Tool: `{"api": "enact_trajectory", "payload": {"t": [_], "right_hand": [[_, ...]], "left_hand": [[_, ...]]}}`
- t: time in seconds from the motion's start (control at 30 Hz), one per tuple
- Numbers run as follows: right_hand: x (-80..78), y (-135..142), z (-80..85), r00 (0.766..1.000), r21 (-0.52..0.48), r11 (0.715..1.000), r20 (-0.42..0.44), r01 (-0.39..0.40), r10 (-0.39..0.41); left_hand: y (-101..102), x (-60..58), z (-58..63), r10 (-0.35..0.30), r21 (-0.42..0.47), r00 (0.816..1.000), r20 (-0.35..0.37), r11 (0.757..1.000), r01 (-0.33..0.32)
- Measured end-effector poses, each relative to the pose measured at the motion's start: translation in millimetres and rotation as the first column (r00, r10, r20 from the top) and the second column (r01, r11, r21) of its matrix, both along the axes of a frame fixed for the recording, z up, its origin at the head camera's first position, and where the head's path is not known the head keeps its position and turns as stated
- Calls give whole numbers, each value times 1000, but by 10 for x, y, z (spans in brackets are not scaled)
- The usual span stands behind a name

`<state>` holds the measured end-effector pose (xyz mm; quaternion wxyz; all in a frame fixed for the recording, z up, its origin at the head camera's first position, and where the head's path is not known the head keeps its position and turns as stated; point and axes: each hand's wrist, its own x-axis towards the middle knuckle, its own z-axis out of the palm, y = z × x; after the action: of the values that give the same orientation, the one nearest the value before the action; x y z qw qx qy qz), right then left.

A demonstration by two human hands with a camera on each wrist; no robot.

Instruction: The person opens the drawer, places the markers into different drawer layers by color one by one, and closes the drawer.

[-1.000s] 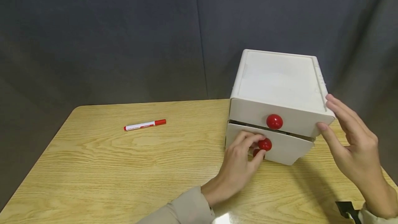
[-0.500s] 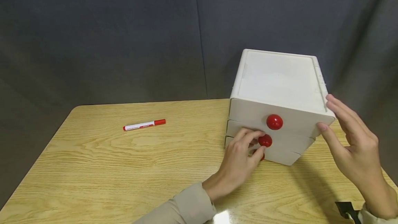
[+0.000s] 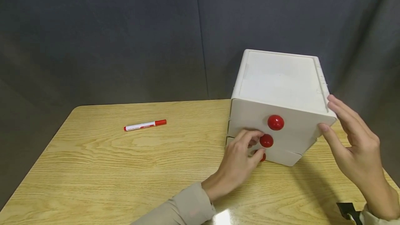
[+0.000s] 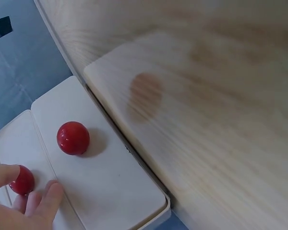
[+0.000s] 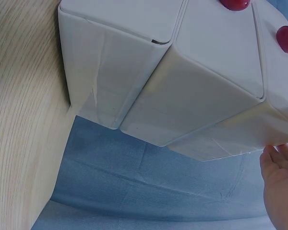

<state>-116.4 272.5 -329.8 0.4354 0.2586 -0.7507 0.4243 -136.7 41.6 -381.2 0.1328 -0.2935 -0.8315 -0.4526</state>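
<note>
A white three-drawer cabinet with round red knobs stands on the right of the table. My left hand is at the middle knob. In the left wrist view one fingertip overlaps this knob, and another digit lies beside it with a gap. The bottom knob is partly hidden behind the thumb in the head view. At the cabinet's right front corner, my right hand touches with straight fingers on the side and the thumb at the front. The top knob is untouched.
A white marker with a red cap lies on the wooden table, left of the cabinet. Dark cloth hangs behind the table. A black strap end shows by the right sleeve.
The middle drawer, slightly out one second ago, has gone in flush with the cabinet front. My left hand's fingers have loosened around its knob. The right hand has stayed in place.
</note>
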Motion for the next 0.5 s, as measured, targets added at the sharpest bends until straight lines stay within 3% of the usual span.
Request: {"api": "enact_trajectory", "payload": {"t": [0.5], "right_hand": [[-6,8,2,1000,32,999,-5,22,-21]], "left_hand": [[-97,-21,-14,2,-87,984,176,996,14]]}}
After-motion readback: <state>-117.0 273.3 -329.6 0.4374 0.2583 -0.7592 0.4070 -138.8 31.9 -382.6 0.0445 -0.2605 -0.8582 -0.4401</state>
